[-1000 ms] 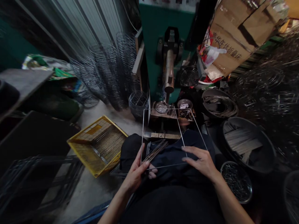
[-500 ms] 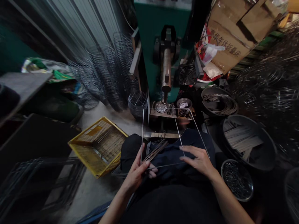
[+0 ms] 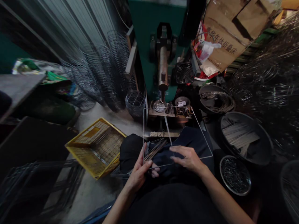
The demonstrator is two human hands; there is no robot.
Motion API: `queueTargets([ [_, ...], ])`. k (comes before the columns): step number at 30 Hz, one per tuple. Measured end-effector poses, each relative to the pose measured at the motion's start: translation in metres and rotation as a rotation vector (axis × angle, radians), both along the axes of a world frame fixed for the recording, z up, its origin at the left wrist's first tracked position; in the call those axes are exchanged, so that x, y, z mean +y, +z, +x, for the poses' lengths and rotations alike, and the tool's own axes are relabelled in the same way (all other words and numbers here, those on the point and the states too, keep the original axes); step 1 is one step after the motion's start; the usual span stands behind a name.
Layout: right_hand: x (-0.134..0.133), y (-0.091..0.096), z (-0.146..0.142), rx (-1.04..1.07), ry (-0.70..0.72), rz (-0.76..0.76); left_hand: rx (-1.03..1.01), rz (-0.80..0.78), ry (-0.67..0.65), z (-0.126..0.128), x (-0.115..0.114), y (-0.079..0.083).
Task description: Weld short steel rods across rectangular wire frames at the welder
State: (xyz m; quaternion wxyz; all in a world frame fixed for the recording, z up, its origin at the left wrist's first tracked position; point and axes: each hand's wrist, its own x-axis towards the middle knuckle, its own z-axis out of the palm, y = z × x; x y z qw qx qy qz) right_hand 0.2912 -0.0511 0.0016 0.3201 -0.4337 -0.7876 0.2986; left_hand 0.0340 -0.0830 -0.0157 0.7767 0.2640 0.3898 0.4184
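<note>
My left hand (image 3: 139, 170) is closed on the near left corner of a rectangular wire frame (image 3: 202, 131), held above my lap. A bundle of thin metal rods (image 3: 157, 150) fans out from beside that hand's fingers; its lower end is hidden. Between thumb and fingers, my right hand (image 3: 188, 158) pinches a single straight wire rod (image 3: 167, 129). This rod runs away from me across the frame, its far end near the frame's far side. Whether it touches the frame there, I cannot tell.
Ahead stands a green machine (image 3: 137, 18) with a copper-coloured electrode arm (image 3: 163, 67) above a small dish of metal bits (image 3: 160, 107). A yellow crate (image 3: 81, 161) sits on the left. To the right are a tub of flat strips (image 3: 261, 155) and a bowl of small parts (image 3: 235, 175).
My right hand has moved left with the wire rod, which now crosses nearer the middle of the frame. My left hand keeps its hold on the corner. The view has shifted slightly.
</note>
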Motion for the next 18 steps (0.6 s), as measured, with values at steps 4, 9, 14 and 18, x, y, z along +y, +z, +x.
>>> queueTargets([
  [4,-0.002,0.007,-0.009,0.035,0.024,0.013,-0.018,-0.014,0.017,0.000,-0.003,-0.006],
  [9,-0.012,0.020,0.002,0.066,-0.109,-0.074,-0.014,-0.006,0.020,-0.010,-0.005,-0.009],
  [14,-0.026,0.033,0.002,0.099,-0.070,-0.083,0.013,-0.004,0.017,-0.016,-0.008,-0.007],
  [18,-0.034,0.034,0.000,0.058,0.015,-0.011,0.023,0.016,0.019,-0.019,-0.014,-0.006],
])
